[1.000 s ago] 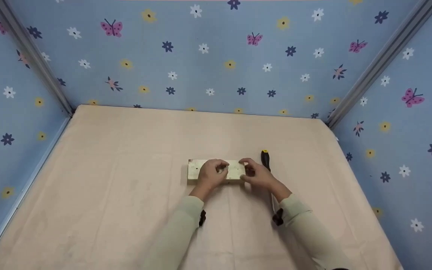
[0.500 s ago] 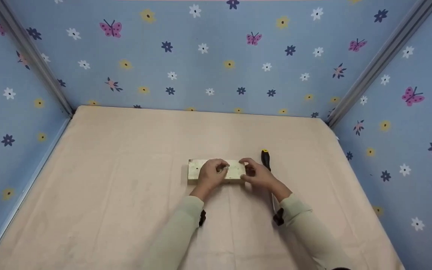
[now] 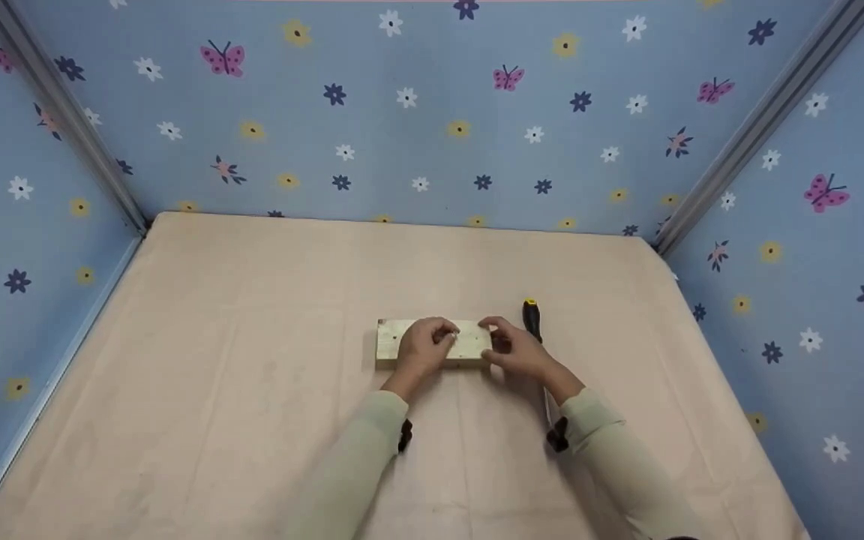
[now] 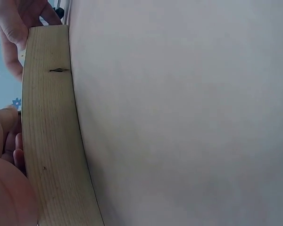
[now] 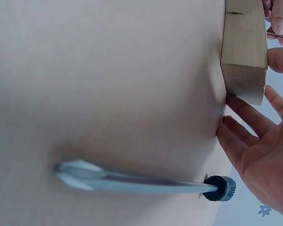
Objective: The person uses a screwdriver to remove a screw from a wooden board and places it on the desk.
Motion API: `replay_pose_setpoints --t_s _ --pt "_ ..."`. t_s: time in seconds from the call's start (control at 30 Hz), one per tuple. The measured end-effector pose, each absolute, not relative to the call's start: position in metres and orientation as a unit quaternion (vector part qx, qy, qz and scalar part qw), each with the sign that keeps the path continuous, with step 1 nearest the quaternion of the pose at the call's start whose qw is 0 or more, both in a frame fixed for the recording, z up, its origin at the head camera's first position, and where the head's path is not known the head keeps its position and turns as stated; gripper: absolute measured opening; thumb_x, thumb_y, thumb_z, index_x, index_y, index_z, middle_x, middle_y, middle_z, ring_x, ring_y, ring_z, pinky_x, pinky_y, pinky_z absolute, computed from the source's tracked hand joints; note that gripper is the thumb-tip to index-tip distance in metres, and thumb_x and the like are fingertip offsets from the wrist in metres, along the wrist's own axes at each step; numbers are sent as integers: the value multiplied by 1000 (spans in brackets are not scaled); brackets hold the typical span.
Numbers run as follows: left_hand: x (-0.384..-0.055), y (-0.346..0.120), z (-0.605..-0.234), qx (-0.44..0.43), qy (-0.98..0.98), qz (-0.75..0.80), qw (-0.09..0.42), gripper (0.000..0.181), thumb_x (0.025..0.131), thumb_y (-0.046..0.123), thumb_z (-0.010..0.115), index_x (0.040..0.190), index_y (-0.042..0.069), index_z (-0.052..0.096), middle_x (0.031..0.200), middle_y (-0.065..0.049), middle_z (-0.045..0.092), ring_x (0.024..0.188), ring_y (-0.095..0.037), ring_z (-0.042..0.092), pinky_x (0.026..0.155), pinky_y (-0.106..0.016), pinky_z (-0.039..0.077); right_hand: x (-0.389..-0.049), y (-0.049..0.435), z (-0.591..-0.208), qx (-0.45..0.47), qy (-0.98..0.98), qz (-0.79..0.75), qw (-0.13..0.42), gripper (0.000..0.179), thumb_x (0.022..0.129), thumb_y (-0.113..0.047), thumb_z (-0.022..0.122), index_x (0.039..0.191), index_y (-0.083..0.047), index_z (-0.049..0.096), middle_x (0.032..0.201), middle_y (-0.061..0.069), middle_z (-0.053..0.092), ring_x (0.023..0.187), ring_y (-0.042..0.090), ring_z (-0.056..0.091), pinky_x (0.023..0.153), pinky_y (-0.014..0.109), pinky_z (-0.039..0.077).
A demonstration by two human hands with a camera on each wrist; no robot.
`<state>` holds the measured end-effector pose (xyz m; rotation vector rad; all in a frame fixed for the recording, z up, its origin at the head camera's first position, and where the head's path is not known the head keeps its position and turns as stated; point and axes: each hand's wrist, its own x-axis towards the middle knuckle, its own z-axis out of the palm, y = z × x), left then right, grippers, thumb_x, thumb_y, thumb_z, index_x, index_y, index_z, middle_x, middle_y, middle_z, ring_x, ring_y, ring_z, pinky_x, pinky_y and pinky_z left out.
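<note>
A pale wooden block [image 3: 471, 343] lies flat on the cloth, with small dark holes in its top. Over its middle, my left hand [image 3: 423, 349] pinches a small thin screw [image 5: 276, 34] between thumb and fingertip; the fingers hide most of it. My right hand [image 3: 523, 355] holds the block's right end, one fingertip by the far edge and another by the near edge. In the right wrist view, other fingers reach the cloth beside the block's end. A screwdriver [image 3: 531, 319] with a black and yellow handle lies just right of the right hand, its shaft partly hidden by the forearm.
A beige cloth [image 3: 252, 315] covers the table. Blue flowered walls [image 3: 417, 135] stand behind it and on both sides, with grey metal posts [image 3: 72, 120] at the corners.
My left fingertips have shifted very slightly above the block. The right hand, the block and the screwdriver stay in place.
</note>
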<state>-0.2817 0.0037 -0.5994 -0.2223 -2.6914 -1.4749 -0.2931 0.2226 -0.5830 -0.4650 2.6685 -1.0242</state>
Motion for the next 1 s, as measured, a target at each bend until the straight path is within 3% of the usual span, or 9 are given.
replay_pose_setpoints --t_s 0.4,0.57,0.8,1.0 --pt "-284 0 -591 -39 -806 -591 17 7 93 18 63 96 16 69 96 1 67 75 -9 52 67 -22 43 -293 222 -582 -155 913 -355 127 51 88 -26 68 135 -28 48 129 13 61 121 27 57 103 47 45" --pt "-284 1 -592 -44 -810 -585 11 6 90 19 66 94 17 70 90 3 67 74 -7 53 66 -20 43 -293 222 -583 -151 912 -358 130 51 88 -27 68 135 -29 48 129 12 61 121 26 58 102 46 45" --pt "-282 -6 -588 -52 -808 -585 53 11 86 17 65 93 10 71 83 2 68 75 -9 59 69 -23 49 -293 221 -583 -138 909 -369 136 51 88 -27 68 134 -31 48 130 10 61 122 25 57 104 47 44" --pt "-281 -28 -579 -41 -836 -540 96 10 83 21 66 90 16 72 79 8 66 76 -10 59 73 -27 49 -293 220 -583 -130 912 -365 135 51 87 -26 69 133 -32 48 129 10 61 121 25 57 105 46 43"
